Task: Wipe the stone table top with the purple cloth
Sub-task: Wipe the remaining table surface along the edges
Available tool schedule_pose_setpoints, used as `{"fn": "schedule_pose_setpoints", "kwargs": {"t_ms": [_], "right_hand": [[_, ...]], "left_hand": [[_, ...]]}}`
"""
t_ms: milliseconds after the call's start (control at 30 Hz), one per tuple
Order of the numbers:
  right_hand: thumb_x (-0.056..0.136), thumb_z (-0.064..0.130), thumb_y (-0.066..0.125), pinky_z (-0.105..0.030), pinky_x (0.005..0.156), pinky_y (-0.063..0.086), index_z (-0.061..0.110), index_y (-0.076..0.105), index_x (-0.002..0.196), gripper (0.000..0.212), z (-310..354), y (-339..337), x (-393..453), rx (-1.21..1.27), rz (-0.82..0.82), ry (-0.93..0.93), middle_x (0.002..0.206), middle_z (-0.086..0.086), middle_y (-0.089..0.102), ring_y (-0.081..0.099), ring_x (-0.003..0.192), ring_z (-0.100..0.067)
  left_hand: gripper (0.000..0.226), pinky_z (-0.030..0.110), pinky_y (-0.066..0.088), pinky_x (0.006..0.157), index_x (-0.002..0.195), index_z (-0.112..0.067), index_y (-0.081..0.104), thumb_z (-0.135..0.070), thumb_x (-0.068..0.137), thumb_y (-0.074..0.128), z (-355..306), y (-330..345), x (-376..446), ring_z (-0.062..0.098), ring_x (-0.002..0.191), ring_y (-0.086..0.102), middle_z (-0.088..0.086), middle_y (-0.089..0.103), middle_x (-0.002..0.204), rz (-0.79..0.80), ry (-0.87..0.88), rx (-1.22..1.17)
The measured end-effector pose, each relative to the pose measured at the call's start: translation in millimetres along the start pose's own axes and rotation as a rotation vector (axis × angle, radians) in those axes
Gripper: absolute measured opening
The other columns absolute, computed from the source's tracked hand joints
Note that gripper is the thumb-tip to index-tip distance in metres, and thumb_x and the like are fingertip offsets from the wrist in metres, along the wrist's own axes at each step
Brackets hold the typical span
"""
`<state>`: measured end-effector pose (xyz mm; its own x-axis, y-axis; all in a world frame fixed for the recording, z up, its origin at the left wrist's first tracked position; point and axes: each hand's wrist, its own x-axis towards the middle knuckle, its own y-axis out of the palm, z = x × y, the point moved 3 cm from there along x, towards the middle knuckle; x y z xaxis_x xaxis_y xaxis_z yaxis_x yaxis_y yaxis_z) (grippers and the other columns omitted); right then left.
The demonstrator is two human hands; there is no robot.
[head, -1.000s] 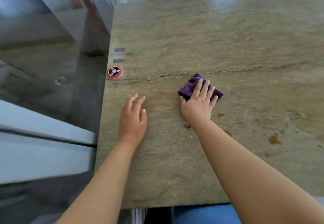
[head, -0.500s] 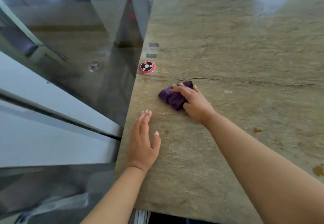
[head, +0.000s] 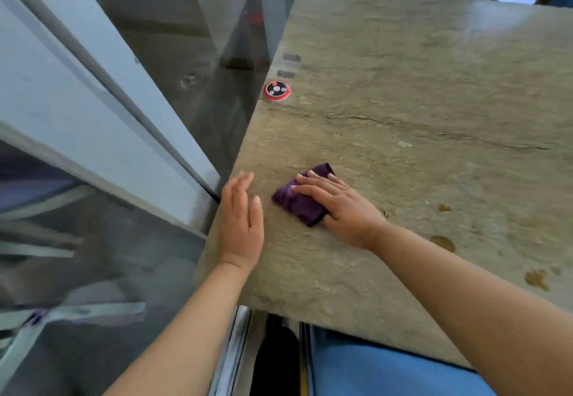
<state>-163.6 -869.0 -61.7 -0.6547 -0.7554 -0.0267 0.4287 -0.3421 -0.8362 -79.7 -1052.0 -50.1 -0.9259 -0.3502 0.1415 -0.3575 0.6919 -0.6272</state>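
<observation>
Only the head view here, looking down at the stone table top [head: 418, 91], which runs right up against a glass wall [head: 130, 91] on the left.

The right hand [head: 338, 206] is lying flat on the purple cloth [head: 297, 203], fingers [head: 313, 180] stretched out straight and slightly spread, palm down, pressing the cloth onto the stone. It isn't pinched or balled up, just held under an open palm. The cloth is folded into a small pad; one corner pokes out past the fingertips on the far side, and its thick folded edge shows right next to the heel of the hand.

The left hand [head: 242, 225] is flat on the table as well, fingers together and pointing away from the person, holding nothing. It sits just beside the cloth, near the table's left edge, with a strip of bare stone between its thumb and the cloth, so not touching.

Well beyond both sets of fingertips, at the left edge, there's a little round red call button [head: 277, 90], with two grey rectangular marks just past it. A long dark crack [head: 434, 133] runs across the stone between the button and the hands. Off to the wrist side of the right hand there are a few brownish stains [head: 443, 243]. Blue chair seats show at the near edge [head: 387, 371] and the far edge.
</observation>
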Motion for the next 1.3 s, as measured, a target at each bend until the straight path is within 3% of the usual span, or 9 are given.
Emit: {"fn": "schedule_pose_setpoints", "kwargs": {"t_ms": [167,267,367,500,567,733,900,1200,1300], "right_hand": [[0.085,0.013,0.046,-0.033,0.120,0.000,0.026,0.015,0.152,0.076,7,1,24,-0.028,-0.252,0.432,0.160,0.000,0.014,0.004,0.148,-0.019],[0.086,0.020,0.046,-0.036,0.120,-0.002,0.030,0.009,0.153,0.077,62,40,40,-0.035,-0.124,0.251,0.162,-0.002,0.007,-0.002,0.148,-0.023],[0.085,0.025,0.047,-0.036,0.120,-0.003,0.031,0.010,0.152,0.077,113,79,12,-0.092,0.028,-0.006,0.161,-0.003,0.009,-0.001,0.149,-0.023],[0.088,0.028,0.046,-0.034,0.121,-0.002,0.035,0.009,0.151,0.073,100,76,-49,-0.183,0.223,-0.370,0.161,0.000,0.010,-0.001,0.149,-0.018],[0.089,0.021,0.045,-0.027,0.119,-0.006,0.038,0.009,0.151,0.074,67,53,-61,-0.210,0.238,-0.348,0.161,0.006,0.007,-0.004,0.148,-0.011],[0.089,0.017,0.044,-0.035,0.119,-0.008,0.033,-0.004,0.151,0.080,47,35,-53,-0.178,-0.036,0.225,0.162,-0.001,-0.006,-0.012,0.148,-0.023],[0.096,0.030,0.042,-0.040,0.121,-0.005,0.031,0.008,0.152,0.066,81,63,-50,-0.274,0.156,-0.158,0.162,-0.001,-0.005,-0.014,0.147,-0.023],[0.092,0.011,0.037,-0.037,0.120,-0.002,0.034,0.006,0.152,0.071,-45,-18,-142,-0.157,-0.287,0.602,0.161,-0.007,-0.003,-0.007,0.148,-0.023],[0.093,0.011,0.036,-0.040,0.120,-0.004,0.030,-0.001,0.152,0.072,-59,-25,-175,-0.133,-0.385,0.966,0.161,-0.007,-0.010,-0.012,0.147,-0.026]], "left_hand": [[0.065,0.034,0.019,0.119,0.142,-0.008,0.040,-0.048,0.093,0.025,11,-16,-75,0.017,0.143,0.025,0.009,0.035,0.150,-0.037,-0.116,0.050],[0.058,0.018,0.019,0.115,0.145,-0.010,0.034,-0.040,0.095,0.028,16,-25,-73,0.009,0.140,0.028,0.003,0.033,0.150,-0.107,-0.220,-0.209],[0.055,0.028,0.024,0.117,0.145,-0.008,0.033,-0.032,0.096,0.029,21,-32,-64,0.012,0.137,0.035,0.007,0.037,0.149,-0.190,-0.361,-0.510],[0.057,0.009,0.018,0.110,0.143,-0.011,0.039,-0.038,0.094,0.028,19,-30,-75,0.004,0.136,0.031,0.003,0.035,0.149,-0.107,-0.293,-0.288],[0.055,0.017,0.012,0.116,0.139,-0.009,0.045,-0.037,0.094,0.028,12,-20,-80,0.013,0.140,0.028,0.008,0.035,0.149,-0.048,-0.192,-0.094],[0.060,0.045,-0.005,0.119,0.141,-0.017,0.046,-0.045,0.093,0.022,-7,1,-80,0.015,0.146,0.021,0.001,0.037,0.152,-0.013,-0.175,0.044],[0.066,0.052,-0.003,0.118,0.143,-0.018,0.038,-0.052,0.091,0.019,-22,11,-69,0.015,0.141,0.029,-0.001,0.039,0.150,-0.146,-0.243,0.075],[0.049,0.046,-0.010,0.117,0.148,-0.025,0.035,-0.040,0.102,0.031,-58,93,-40,0.010,0.149,0.002,-0.011,0.017,0.160,0.399,0.083,0.331],[0.049,0.045,0.002,0.120,0.143,-0.020,0.044,-0.043,0.101,0.032,-67,106,-32,0.017,0.147,0.016,-0.006,0.030,0.156,0.392,0.120,0.365]]}}
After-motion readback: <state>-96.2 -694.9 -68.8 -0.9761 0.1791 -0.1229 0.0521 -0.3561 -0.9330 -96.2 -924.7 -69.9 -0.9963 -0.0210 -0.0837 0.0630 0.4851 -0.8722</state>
